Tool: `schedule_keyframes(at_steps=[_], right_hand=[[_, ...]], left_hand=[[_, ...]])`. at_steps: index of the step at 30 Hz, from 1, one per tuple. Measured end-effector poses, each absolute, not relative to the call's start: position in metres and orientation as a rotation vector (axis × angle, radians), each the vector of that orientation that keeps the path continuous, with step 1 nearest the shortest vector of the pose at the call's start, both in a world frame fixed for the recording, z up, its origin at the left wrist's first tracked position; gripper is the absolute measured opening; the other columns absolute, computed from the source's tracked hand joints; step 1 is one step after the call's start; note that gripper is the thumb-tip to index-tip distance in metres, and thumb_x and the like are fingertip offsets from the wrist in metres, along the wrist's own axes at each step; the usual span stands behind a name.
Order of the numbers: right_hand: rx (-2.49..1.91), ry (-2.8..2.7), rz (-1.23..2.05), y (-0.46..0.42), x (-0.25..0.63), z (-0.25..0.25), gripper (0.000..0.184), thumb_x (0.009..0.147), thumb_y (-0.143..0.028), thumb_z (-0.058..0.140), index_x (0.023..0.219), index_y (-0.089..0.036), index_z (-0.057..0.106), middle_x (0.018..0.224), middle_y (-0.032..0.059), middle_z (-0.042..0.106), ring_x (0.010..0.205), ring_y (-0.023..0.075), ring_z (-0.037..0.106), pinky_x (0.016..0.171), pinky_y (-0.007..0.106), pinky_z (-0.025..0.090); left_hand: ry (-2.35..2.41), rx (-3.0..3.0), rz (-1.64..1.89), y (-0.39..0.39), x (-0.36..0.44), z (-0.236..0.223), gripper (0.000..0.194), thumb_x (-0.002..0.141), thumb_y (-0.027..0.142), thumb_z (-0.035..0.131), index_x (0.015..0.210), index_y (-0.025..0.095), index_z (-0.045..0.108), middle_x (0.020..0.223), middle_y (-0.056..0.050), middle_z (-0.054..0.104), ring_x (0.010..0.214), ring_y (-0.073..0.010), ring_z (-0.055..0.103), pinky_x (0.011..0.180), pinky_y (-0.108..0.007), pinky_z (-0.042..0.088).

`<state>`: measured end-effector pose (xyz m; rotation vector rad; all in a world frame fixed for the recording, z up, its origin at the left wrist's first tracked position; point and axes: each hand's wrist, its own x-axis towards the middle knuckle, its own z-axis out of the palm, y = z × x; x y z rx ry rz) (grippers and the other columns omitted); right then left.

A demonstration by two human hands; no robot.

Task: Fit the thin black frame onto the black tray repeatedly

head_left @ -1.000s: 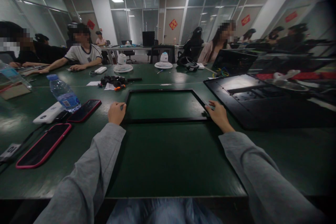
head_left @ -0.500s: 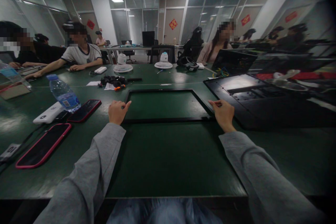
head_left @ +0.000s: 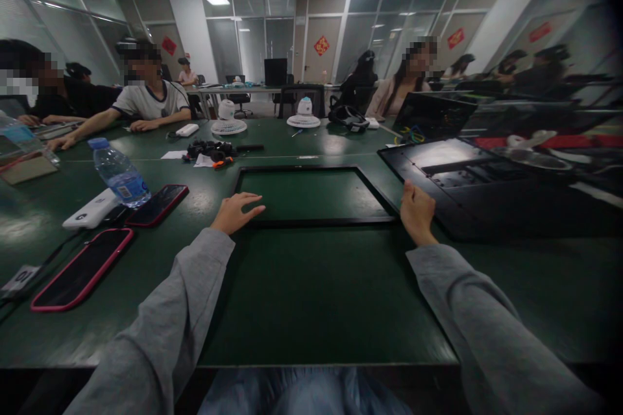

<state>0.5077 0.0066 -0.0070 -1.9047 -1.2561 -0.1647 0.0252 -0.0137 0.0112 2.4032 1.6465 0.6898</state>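
A thin black rectangular frame [head_left: 321, 223] lies flat on the green table, with the tabletop showing through its middle. Over its left side is my left hand [head_left: 234, 213], fingers stretched out and apart, with nothing seen in them. I cannot tell whether it touches the frame. Just beyond the frame's near right corner, my right hand [head_left: 417, 209] is closed with the fingers curled in. Whatever those fingers might hold is hidden. A large black panel [head_left: 491, 207] rests close to the right of that hand.
To the left are a water bottle [head_left: 119, 175], a white power bank [head_left: 90, 209] and two phones, the nearer red-edged phone [head_left: 82, 270] beside a cable. Farther back lie a tangle of black gear [head_left: 209, 150], a small white fan [head_left: 303, 118] and a headset [head_left: 348, 118]. Several people sit around.
My left hand has opened from a pinch and shifted right, over the frame's left side. My right hand's fingers have turned upward and curled in. The frame stays put.
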Motion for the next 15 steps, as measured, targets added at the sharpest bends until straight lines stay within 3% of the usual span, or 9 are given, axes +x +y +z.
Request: schedule_keyframes(at_steps=[4, 9, 12, 15], right_hand=[[-1.944, -1.21, -0.137, 0.003, 0.505, -0.002, 0.048, 0.098, -0.053, 0.024, 0.07, -0.023, 0.048, 0.081, 0.0168, 0.066, 0.081, 0.0272, 0.059, 0.076, 0.038, 0.037], [-1.94, -1.151, -0.168, -0.003, 0.51, 0.002, 0.05, 0.098, -0.05, 0.024, 0.07, -0.021, 0.054, 0.075, 0.0136, 0.066, 0.078, 0.0252, 0.058, 0.076, 0.037, 0.037], [-1.893, -1.122, -0.238, -0.007, 0.519, 0.004, 0.043, 0.098, -0.039, 0.026, 0.089, -0.019, 0.064, 0.078, 0.0121, 0.067, 0.082, 0.026, 0.059, 0.08, 0.037, 0.039], [-1.867, -1.102, -0.364, -0.017, 0.533, 0.007, 0.038, 0.093, -0.025, 0.031, 0.113, -0.016, 0.063, 0.102, 0.0177, 0.067, 0.104, 0.0315, 0.055, 0.089, 0.044, 0.038]], left_hand=[[1.571, 2.429, 0.427, -0.026, 0.034, 0.018, 0.065, 0.08, 0.07, 0.06, 0.135, 0.033, 0.06, 0.143, -0.006, 0.056, 0.13, -0.0299, 0.05, 0.108, -0.051, 0.034], [1.571, 2.486, 0.402, -0.027, 0.03, 0.016, 0.075, 0.07, 0.072, 0.069, 0.135, 0.035, 0.06, 0.143, -0.008, 0.055, 0.131, -0.0335, 0.048, 0.108, -0.055, 0.032], [1.621, 2.457, 0.418, -0.023, 0.021, 0.012, 0.072, 0.07, 0.071, 0.07, 0.132, 0.036, 0.062, 0.141, -0.008, 0.057, 0.13, -0.0339, 0.048, 0.108, -0.057, 0.031], [1.661, 2.397, 0.423, -0.02, 0.012, 0.011, 0.067, 0.07, 0.07, 0.07, 0.126, 0.036, 0.066, 0.14, -0.007, 0.058, 0.132, -0.0341, 0.047, 0.109, -0.06, 0.029]])
